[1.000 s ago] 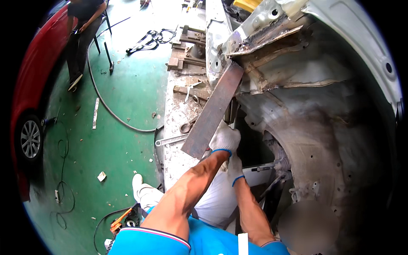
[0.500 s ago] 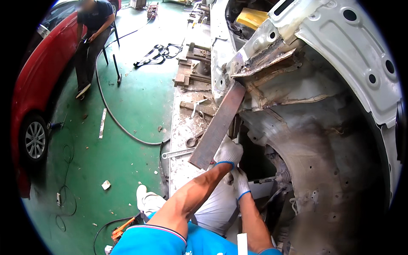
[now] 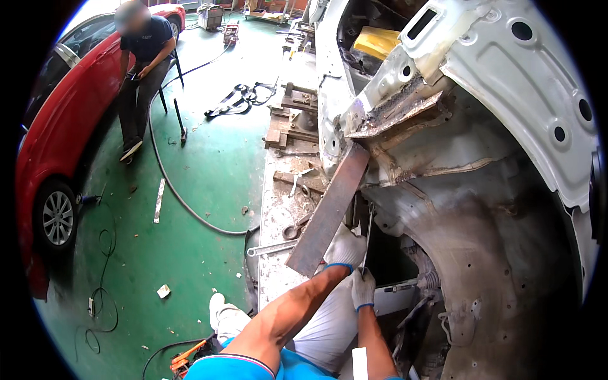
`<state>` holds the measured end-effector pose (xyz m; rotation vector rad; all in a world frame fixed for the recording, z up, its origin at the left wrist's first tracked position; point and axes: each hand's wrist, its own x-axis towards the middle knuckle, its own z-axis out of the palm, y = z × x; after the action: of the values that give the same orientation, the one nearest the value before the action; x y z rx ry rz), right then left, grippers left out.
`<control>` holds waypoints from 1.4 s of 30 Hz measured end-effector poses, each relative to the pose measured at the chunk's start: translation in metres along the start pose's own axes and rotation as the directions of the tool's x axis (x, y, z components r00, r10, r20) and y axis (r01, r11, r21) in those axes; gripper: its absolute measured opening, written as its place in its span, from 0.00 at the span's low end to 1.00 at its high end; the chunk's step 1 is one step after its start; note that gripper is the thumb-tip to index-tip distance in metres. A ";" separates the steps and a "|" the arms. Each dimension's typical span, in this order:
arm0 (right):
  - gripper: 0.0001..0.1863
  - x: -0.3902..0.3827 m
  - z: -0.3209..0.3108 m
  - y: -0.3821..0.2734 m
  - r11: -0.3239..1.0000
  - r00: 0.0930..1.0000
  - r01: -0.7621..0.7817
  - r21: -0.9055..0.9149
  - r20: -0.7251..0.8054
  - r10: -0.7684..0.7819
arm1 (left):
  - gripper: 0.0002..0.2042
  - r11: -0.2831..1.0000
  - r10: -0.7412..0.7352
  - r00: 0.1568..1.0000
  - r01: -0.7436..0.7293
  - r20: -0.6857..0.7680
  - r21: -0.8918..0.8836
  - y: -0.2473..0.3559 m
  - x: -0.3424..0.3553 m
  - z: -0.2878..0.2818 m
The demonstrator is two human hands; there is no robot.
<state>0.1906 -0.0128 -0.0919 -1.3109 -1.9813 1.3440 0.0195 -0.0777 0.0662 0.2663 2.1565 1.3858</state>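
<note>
My left hand (image 3: pixel 346 246), in a white knit glove with a blue cuff, is closed beside the lower right edge of a long flat steel bar (image 3: pixel 329 212). What its fingers hold is hidden. Just nearer to me, my right hand (image 3: pixel 363 289), gloved alike, is wrapped round a thin metal rod (image 3: pixel 369 235) that points away from me. The rod's far tip reaches the dark gap beside the bar. At its upper end the bar meets a rusty, cut edge (image 3: pixel 405 117) of the pale car body (image 3: pixel 468 209).
A white-stained bench (image 3: pixel 272 215) carries a wrench (image 3: pixel 271 249), an eye bolt (image 3: pixel 291 232) and steel clamps (image 3: pixel 294 123). On the green floor lie a hose (image 3: pixel 183 201) and black straps (image 3: pixel 237 101). A person (image 3: pixel 144 69) leans by a red car (image 3: pixel 82 120) at far left.
The rod in my right hand now shows, standing out past the glove. My view has shifted a little, so the scene sits slightly lower and farther right. The left hand stays beside the bar.
</note>
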 end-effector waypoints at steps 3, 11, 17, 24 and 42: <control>0.17 0.027 0.010 0.010 0.967 0.975 0.224 -0.120 0.036 -0.221 | 0.22 1.000 -0.020 1.000 0.020 0.012 0.008 -0.001 0.005 0.000; 0.24 0.083 0.031 0.054 0.821 0.943 0.261 -0.508 0.318 -0.103 | 0.22 1.000 -0.013 1.000 0.014 -0.010 0.021 -0.007 0.006 0.010; 0.26 0.084 0.038 0.040 0.813 0.919 0.293 -0.504 0.383 -0.094 | 0.23 1.000 0.007 0.998 -0.006 -0.056 0.031 -0.014 0.009 0.016; 0.26 0.075 0.031 0.045 0.878 0.942 0.168 -0.447 0.337 -0.008 | 0.23 1.000 0.028 0.998 -0.027 -0.053 0.009 -0.012 0.006 0.012; 0.18 0.098 0.069 0.111 0.901 0.928 -0.366 0.233 0.162 0.335 | 0.19 0.994 -0.104 0.989 0.108 -0.103 0.031 0.002 0.001 0.002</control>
<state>0.1446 0.0487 -0.2361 -1.5397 -1.6137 1.8181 0.0197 -0.0750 0.0666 0.0950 2.2460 1.3271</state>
